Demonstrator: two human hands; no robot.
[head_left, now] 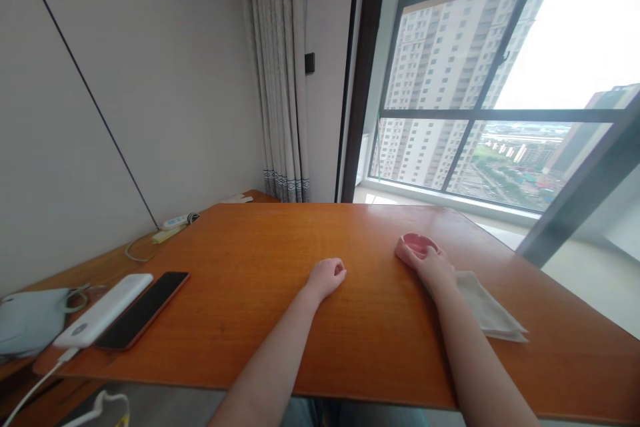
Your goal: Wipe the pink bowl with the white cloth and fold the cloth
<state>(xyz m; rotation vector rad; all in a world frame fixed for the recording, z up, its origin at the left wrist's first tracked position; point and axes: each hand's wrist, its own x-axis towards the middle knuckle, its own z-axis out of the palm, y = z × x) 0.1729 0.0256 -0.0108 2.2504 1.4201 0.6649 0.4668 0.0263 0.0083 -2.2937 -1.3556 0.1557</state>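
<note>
My right hand (434, 268) is closed on the near side of a small pink ashtray-like dish (416, 240) at the right of the wooden table (240, 320). The dish has a raised, thick rim and a hollow middle; my fingers cover part of it. Just right of my right wrist lies a folded white cloth (490, 310), partly behind the forearm. My left hand (327, 277) rests on the table near its middle, fingers curled into a loose fist, with nothing showing in it. A gap of bare wood separates it from the dish.
At the left edge lie a black phone (144, 311) and a white power bank (105, 310) with a cable plugged in. A pale pouch (31, 320) sits beyond them. A power strip (175, 221) lies by the wall. A curtain (281, 80) and window (500, 113) stand behind.
</note>
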